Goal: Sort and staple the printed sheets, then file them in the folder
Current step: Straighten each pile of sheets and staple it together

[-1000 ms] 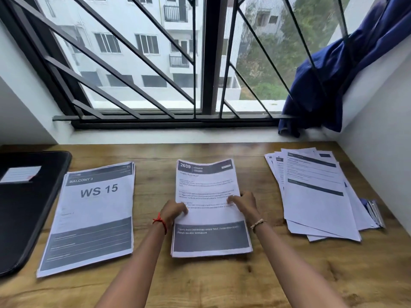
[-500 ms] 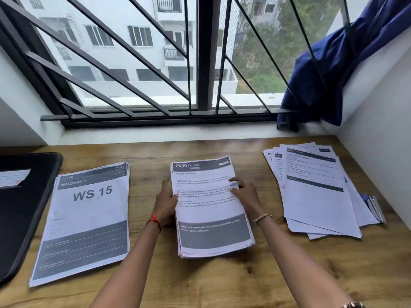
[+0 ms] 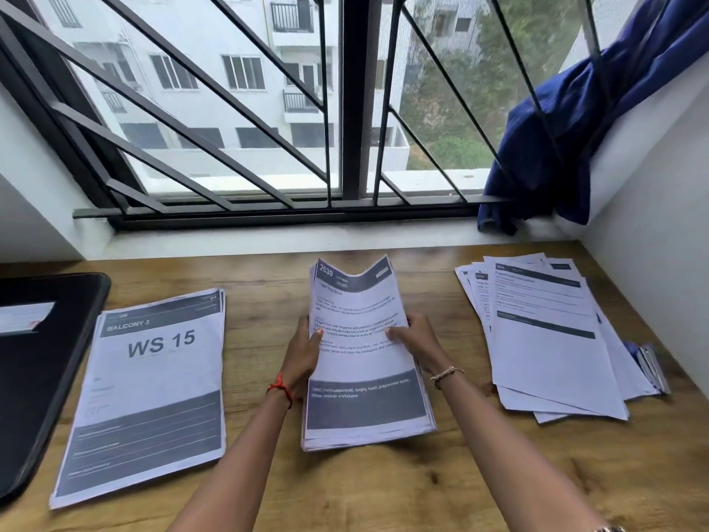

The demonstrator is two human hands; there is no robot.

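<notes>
Both hands hold the middle stack of printed sheets [image 3: 364, 362] at the centre of the wooden desk [image 3: 460, 474], the left hand [image 3: 305, 353] gripping its left edge with the thumb on the top page, the right hand [image 3: 416, 339] gripping its right edge with the thumb likewise on the front. The stack's near end rests on the desk while its far end is raised and bowed into a shallow trough. To the left lies a squared pile headed WS 15 [image 3: 147, 393], flat on the desk, and beyond it a black folder [image 3: 34, 370] at the desk's left edge. To the right sits a loose, fanned pile of sheets [image 3: 548, 339], with a blue curtain [image 3: 568, 120] bunched on the sill behind
</notes>
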